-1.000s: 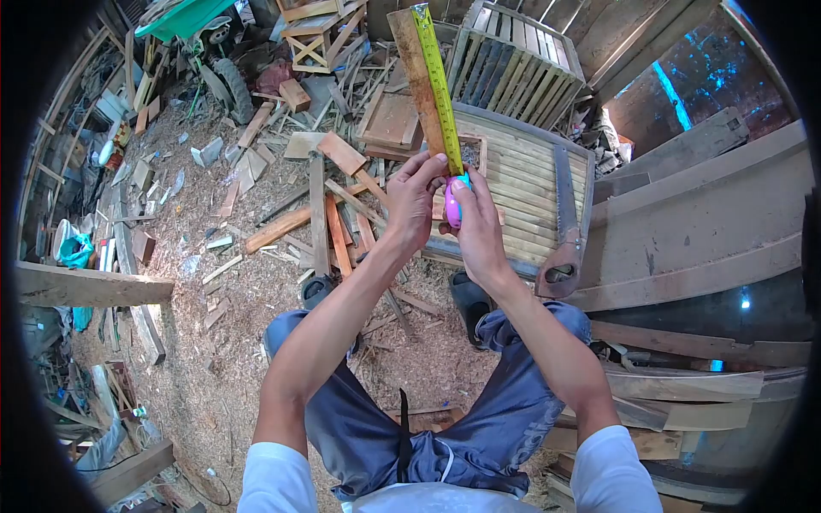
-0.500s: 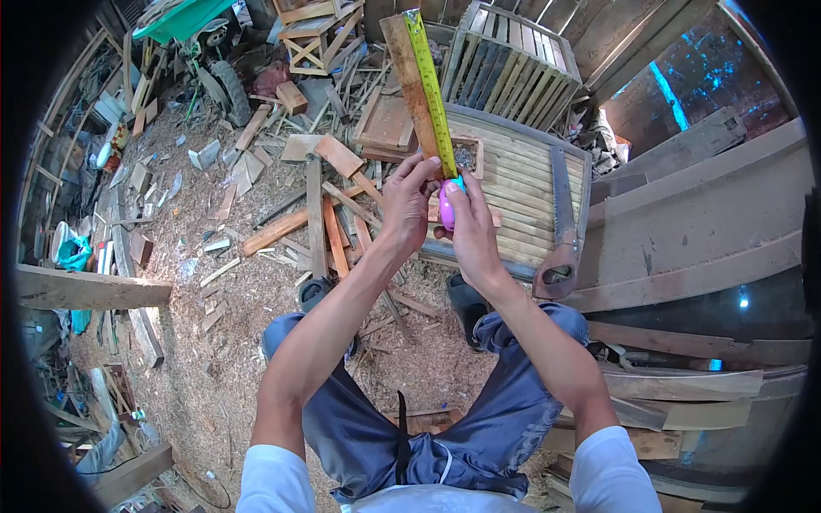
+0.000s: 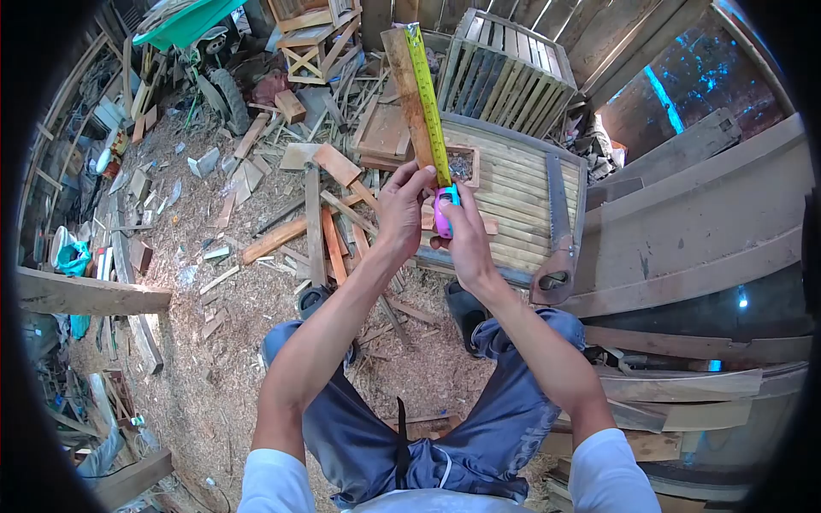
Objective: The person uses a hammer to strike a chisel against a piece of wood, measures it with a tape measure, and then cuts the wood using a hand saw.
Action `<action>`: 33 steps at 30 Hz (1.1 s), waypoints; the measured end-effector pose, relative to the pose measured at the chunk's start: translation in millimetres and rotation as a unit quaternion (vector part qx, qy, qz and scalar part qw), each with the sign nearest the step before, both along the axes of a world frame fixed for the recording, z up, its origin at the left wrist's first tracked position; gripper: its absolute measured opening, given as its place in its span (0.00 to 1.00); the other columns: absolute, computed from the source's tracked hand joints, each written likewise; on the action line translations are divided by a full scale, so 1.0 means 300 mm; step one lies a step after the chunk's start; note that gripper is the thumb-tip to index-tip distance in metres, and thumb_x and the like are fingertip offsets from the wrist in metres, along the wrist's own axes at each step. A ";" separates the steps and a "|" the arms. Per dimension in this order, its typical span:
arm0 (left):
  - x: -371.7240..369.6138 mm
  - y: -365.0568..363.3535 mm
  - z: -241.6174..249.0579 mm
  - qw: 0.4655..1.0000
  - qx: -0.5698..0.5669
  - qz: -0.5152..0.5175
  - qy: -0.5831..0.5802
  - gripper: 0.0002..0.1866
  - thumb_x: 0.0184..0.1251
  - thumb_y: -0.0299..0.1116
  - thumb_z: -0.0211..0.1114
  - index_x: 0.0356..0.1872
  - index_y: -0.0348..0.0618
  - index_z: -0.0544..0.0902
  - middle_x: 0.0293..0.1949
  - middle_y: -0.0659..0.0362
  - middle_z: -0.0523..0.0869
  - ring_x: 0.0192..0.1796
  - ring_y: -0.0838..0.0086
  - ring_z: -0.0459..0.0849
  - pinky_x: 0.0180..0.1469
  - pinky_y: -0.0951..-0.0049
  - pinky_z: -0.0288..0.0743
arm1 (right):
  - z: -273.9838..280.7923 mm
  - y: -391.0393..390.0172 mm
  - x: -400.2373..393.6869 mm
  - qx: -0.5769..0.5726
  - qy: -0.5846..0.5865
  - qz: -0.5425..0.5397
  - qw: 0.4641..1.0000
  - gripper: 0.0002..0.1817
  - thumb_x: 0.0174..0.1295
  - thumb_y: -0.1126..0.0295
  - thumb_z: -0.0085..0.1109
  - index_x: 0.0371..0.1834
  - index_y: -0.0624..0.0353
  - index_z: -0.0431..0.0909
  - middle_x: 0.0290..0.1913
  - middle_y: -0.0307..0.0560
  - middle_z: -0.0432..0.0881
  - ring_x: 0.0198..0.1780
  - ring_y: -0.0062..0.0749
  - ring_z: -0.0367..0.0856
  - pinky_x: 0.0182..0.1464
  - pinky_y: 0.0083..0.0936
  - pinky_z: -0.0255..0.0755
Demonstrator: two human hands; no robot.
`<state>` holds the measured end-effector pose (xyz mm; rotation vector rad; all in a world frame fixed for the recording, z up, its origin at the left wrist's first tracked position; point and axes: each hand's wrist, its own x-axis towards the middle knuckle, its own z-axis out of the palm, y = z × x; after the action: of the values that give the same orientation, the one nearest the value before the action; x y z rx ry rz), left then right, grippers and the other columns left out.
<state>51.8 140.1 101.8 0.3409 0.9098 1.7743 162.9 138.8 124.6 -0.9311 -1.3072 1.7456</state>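
Note:
My left hand (image 3: 404,205) is closed around the near end of a narrow wooden board (image 3: 405,81), which points away from me. Along the board's right side runs the yellow blade of a tape measure (image 3: 434,128), its hooked tip close to the board's far end. The pink and blue tape case (image 3: 444,221) sits in my right hand (image 3: 467,239), with the fingers wrapped round it. My left thumb lies near the blade, just above the case. Both hands are close together over the slatted wooden platform.
The low slatted platform (image 3: 522,201) carries a handsaw (image 3: 559,231) at its right and a small wooden tray (image 3: 466,162). A slatted crate (image 3: 513,73) stands behind it. Wood offcuts (image 3: 338,162) and shavings cover the ground at left. Large boards (image 3: 684,231) line the right.
The tape case has turned slightly in my right hand, showing more of its face. The blade's tip has dropped a little in view; both hands keep their hold.

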 end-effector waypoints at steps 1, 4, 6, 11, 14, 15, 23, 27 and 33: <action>0.000 -0.004 0.002 1.000 -0.005 0.003 0.024 0.15 0.61 0.31 0.66 0.46 0.35 0.79 0.37 0.64 0.81 0.37 0.82 0.74 0.44 0.79 0.68 | 0.000 0.004 0.003 -0.011 -0.006 0.000 1.000 0.25 0.66 0.60 0.47 0.64 0.58 0.62 0.41 0.39 0.71 0.35 0.18 0.70 0.26 0.16 0.68; 0.005 -0.006 -0.003 0.999 -0.002 0.028 0.043 0.14 0.62 0.31 0.66 0.46 0.35 0.80 0.35 0.64 0.80 0.35 0.83 0.73 0.40 0.80 0.68 | -0.021 0.020 0.006 -0.024 -0.026 -0.007 0.999 0.27 0.64 0.58 0.48 0.63 0.62 0.61 0.42 0.41 0.71 0.35 0.19 0.71 0.25 0.17 0.69; 0.011 -0.009 -0.008 0.998 -0.007 0.041 0.043 0.13 0.62 0.31 0.66 0.45 0.35 0.80 0.33 0.64 0.80 0.33 0.83 0.73 0.38 0.80 0.68 | -0.035 0.021 -0.001 -0.031 -0.028 -0.025 0.999 0.27 0.64 0.58 0.49 0.62 0.63 0.61 0.42 0.42 0.72 0.36 0.20 0.71 0.25 0.18 0.70; -0.003 -0.006 -0.016 0.986 -0.018 0.035 0.164 0.12 0.64 0.33 0.64 0.44 0.37 0.80 0.34 0.62 0.81 0.36 0.82 0.77 0.40 0.79 0.69 | -0.021 0.015 0.005 -0.077 0.002 -0.015 0.997 0.22 0.68 0.57 0.48 0.59 0.58 0.63 0.40 0.40 0.70 0.30 0.19 0.69 0.27 0.21 0.70; -0.005 -0.013 0.004 0.974 -0.014 0.041 0.221 0.12 0.64 0.33 0.64 0.44 0.36 0.81 0.35 0.62 0.82 0.37 0.82 0.77 0.40 0.79 0.69 | -0.015 0.021 0.010 -0.079 -0.004 -0.018 0.997 0.21 0.69 0.58 0.46 0.58 0.59 0.64 0.39 0.41 0.71 0.29 0.19 0.69 0.25 0.22 0.70; -0.005 -0.014 0.003 0.973 -0.012 0.042 0.227 0.12 0.64 0.33 0.64 0.44 0.36 0.81 0.34 0.62 0.82 0.36 0.82 0.77 0.40 0.79 0.69 | -0.016 0.022 0.012 -0.081 -0.006 -0.018 0.997 0.20 0.69 0.58 0.45 0.58 0.60 0.64 0.38 0.41 0.71 0.29 0.19 0.69 0.25 0.22 0.70; -0.015 -0.015 -0.050 0.970 -0.038 0.074 0.229 0.10 0.65 0.30 0.64 0.42 0.35 0.80 0.31 0.63 0.82 0.31 0.85 0.75 0.32 0.83 0.68 | -0.001 0.030 0.018 -0.030 -0.016 -0.036 0.999 0.19 0.68 0.57 0.47 0.53 0.62 0.68 0.31 0.40 0.71 0.22 0.20 0.69 0.20 0.19 0.69; -0.029 -0.020 -0.069 0.969 -0.070 0.063 0.228 0.10 0.65 0.31 0.65 0.41 0.35 0.80 0.33 0.63 0.82 0.32 0.84 0.75 0.35 0.80 0.69 | 0.006 0.059 0.039 -0.072 0.032 -0.041 0.996 0.16 0.69 0.59 0.45 0.51 0.59 0.68 0.34 0.41 0.72 0.25 0.18 0.69 0.22 0.18 0.68; -0.056 -0.030 -0.110 0.975 -0.097 0.037 0.199 0.10 0.63 0.33 0.65 0.42 0.39 0.82 0.35 0.65 0.83 0.37 0.84 0.76 0.39 0.80 0.67 | -0.009 0.128 0.076 -0.130 0.094 -0.033 0.986 0.16 0.69 0.57 0.44 0.50 0.57 0.67 0.38 0.41 0.73 0.28 0.21 0.69 0.27 0.21 0.68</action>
<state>34.9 131.1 68.8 0.5533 1.3844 1.6954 185.7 177.0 121.8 -0.9157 -0.9322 1.9312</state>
